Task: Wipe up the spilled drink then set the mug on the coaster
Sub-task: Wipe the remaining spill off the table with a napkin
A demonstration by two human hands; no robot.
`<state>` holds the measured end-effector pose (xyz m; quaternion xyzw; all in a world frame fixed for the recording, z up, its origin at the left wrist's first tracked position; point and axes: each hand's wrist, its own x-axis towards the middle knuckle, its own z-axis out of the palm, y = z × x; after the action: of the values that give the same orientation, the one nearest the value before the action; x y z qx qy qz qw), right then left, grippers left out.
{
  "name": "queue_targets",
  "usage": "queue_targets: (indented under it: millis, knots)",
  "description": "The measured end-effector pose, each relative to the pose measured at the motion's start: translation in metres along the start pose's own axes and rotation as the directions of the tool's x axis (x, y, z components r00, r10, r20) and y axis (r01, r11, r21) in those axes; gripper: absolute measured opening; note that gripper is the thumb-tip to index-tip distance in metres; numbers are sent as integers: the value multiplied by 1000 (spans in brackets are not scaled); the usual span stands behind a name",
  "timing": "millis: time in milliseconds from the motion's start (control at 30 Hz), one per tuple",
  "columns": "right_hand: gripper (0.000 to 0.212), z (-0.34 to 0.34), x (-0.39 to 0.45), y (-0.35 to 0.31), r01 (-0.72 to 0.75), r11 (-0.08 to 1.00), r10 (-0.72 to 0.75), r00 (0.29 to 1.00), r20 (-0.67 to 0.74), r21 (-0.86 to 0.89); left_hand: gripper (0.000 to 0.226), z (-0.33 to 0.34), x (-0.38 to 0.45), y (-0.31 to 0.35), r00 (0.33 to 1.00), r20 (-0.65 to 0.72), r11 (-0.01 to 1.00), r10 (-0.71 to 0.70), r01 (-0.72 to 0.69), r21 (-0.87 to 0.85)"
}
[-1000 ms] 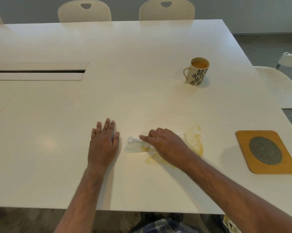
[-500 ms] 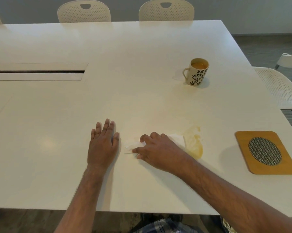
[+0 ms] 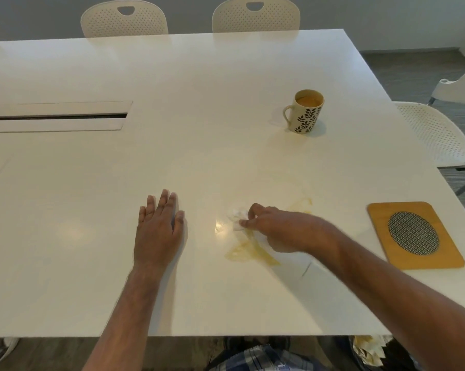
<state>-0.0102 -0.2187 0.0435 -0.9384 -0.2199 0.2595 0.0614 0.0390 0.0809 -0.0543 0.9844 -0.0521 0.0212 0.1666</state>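
Observation:
A yellow-brown spill (image 3: pixel 248 252) smears the white table (image 3: pixel 199 162) near its front edge, with a fainter patch at the far right of my right hand. My right hand (image 3: pixel 277 227) presses a crumpled white tissue (image 3: pixel 238 215) onto the spill, fingers closed over it; most of the tissue is hidden under the hand. Left of it, my left hand (image 3: pixel 159 228) lies flat on the table with fingers apart, holding nothing. A cream mug (image 3: pixel 306 113) with a dark leaf pattern, full of an orange-brown drink, stands upright farther back. The wooden coaster (image 3: pixel 413 234) with a woven oval inset lies at the right.
A long cable slot (image 3: pixel 57 117) is set into the table at the left. Two white chairs (image 3: pixel 124 20) stand at the far edge and another chair (image 3: pixel 437 135) at the right side. The table's front edge runs just below my forearms.
My right hand with the tissue has slid right and slightly back across the spill, leaving a new streak toward the front. The tissue is more bunched up. My left hand has stayed put.

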Motion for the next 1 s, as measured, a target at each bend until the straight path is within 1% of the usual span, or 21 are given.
queue_targets:
  millis: [67, 133, 167, 267, 333, 467, 567, 667, 800, 900, 967, 1000]
  knots:
    - [79, -9, -4, 9, -18, 997, 9, 992, 124, 70, 55, 0, 0, 0, 1000, 2, 1000, 2, -2, -2]
    - [87, -13, -6, 13, -14, 996, 0, 987, 158, 87, 55, 1, 0, -1, 1000, 3, 1000, -1, 1, -5]
    - [88, -13, -7, 12, -3, 998, -7, 990, 144, 69, 55, 0, 0, -1, 1000, 4, 1000, -2, 2, -7]
    - [76, -7, -6, 10, 32, 999, -32, 999, 26, -18, 55, 0, 0, 0, 1000, 5, 1000, -1, 1, -8]
    - [69, -3, -6, 12, 45, 999, -46, 999, -24, -29, 55, 0, 1, 0, 1000, 6, 1000, -3, 3, -9]
    - [56, 2, -15, 21, 64, 997, -60, 993, -106, 40, 56, 0, 0, 1, 1000, 7, 1000, -7, 7, -7]
    - [40, 7, -25, 25, 69, 992, -49, 982, -183, 103, 56, -1, 0, 2, 1000, 14, 1000, -10, 10, 0]
    - [25, 14, -34, 25, 62, 992, -35, 970, -241, 106, 55, -2, -1, 5, 1000, 27, 1000, -16, 16, -6]
    - [19, 22, -39, 25, 53, 993, -20, 954, -300, 105, 55, -2, -5, 14, 999, 42, 1000, -13, 13, -10]
    - [14, 23, -43, 35, 32, 981, 44, 922, -384, 189, 55, -2, -7, 19, 999, 51, 1000, -1, 2, -17]
    - [16, 20, -46, 50, 14, 959, 126, 873, -471, 282, 56, -1, -7, 23, 999, 52, 1000, 4, -3, -22]
    - [18, 17, -46, 58, 3, 946, 178, 832, -525, 324, 56, -1, -6, 24, 999, 52, 1000, 6, -5, -21]
